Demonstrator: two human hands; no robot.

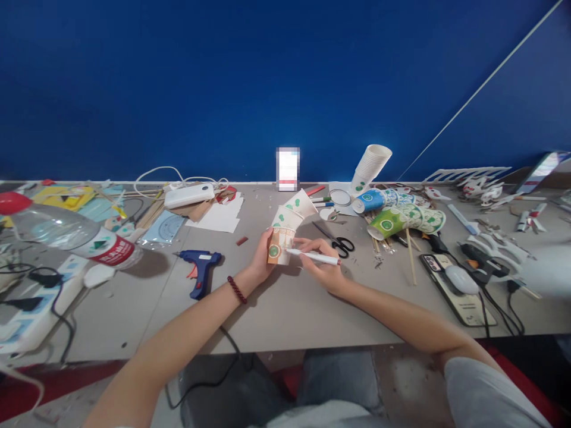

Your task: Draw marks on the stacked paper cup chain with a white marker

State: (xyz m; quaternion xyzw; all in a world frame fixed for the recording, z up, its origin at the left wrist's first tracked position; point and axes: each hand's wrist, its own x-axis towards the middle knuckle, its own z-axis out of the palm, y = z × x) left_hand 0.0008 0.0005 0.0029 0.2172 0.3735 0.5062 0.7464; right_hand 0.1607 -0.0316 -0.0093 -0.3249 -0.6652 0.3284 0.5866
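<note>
Three paper cups [286, 220], nested into a chain that leans to the right at the top, are held above the tabletop [241, 333] in front of the person. The left hand [262, 254] is wrapped around the brown lowest cup; the right hand [328, 274] pinches a white pen [329, 259], its tip at that cup's printed side, though whether it touches is too small to tell. For clean marks, the left grip should be firm enough to stop the chain turning yet light enough not to dent the thin wall. Light, short strokes would suit the curved paper, with the cup rolled a little to bring each spot under the tip. Resting the right fingers on the cup should steady the line, and the glue gun [203, 268] near the left forearm is best left unbumped
</note>
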